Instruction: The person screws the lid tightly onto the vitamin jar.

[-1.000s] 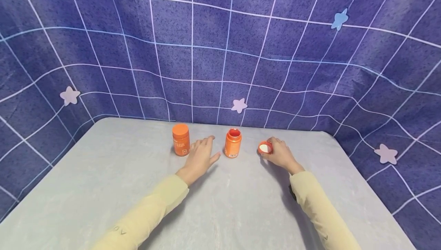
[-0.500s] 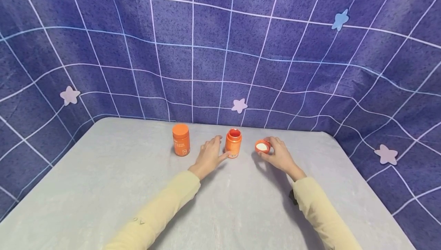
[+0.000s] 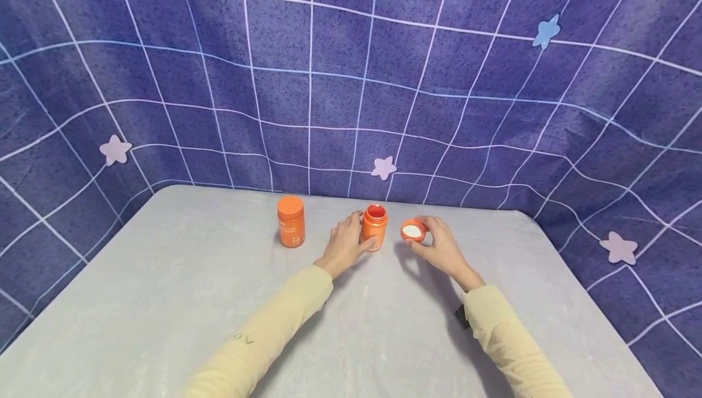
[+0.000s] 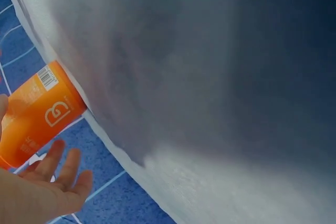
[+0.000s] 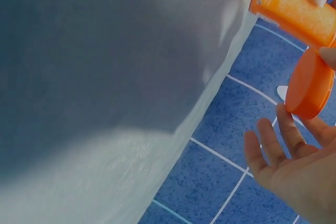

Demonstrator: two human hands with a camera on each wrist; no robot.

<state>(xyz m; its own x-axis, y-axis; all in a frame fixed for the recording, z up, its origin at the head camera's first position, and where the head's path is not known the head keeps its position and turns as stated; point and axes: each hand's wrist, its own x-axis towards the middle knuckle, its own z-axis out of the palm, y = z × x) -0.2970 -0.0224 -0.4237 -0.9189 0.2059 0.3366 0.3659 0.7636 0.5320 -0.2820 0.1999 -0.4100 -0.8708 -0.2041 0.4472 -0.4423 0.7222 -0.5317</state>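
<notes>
An uncapped orange bottle [image 3: 374, 231] stands upright on the table. My left hand [image 3: 345, 244] is at its left side, thumb overlapping the bottle's front in the head view. In the left wrist view the fingers [image 4: 68, 169] are spread and relaxed, most of them apart from the bottle [image 4: 42, 111]. My right hand [image 3: 441, 252] pinches an orange lid [image 3: 413, 231] between thumb and fingertips, its white inside facing up toward the head view. In the right wrist view the lid [image 5: 310, 85] appears close by the bottle, its other fingers stretched out beside it.
A second orange bottle [image 3: 291, 222], with its lid on, stands left of my left hand. The table [image 3: 219, 300] has a grey cover and ends at the back against a blue curtain [image 3: 340, 99] with grid lines and stars.
My left hand has moved right, from beside the capped bottle to the uncapped one. My right hand has brought the lid slightly left, closer to the uncapped bottle.
</notes>
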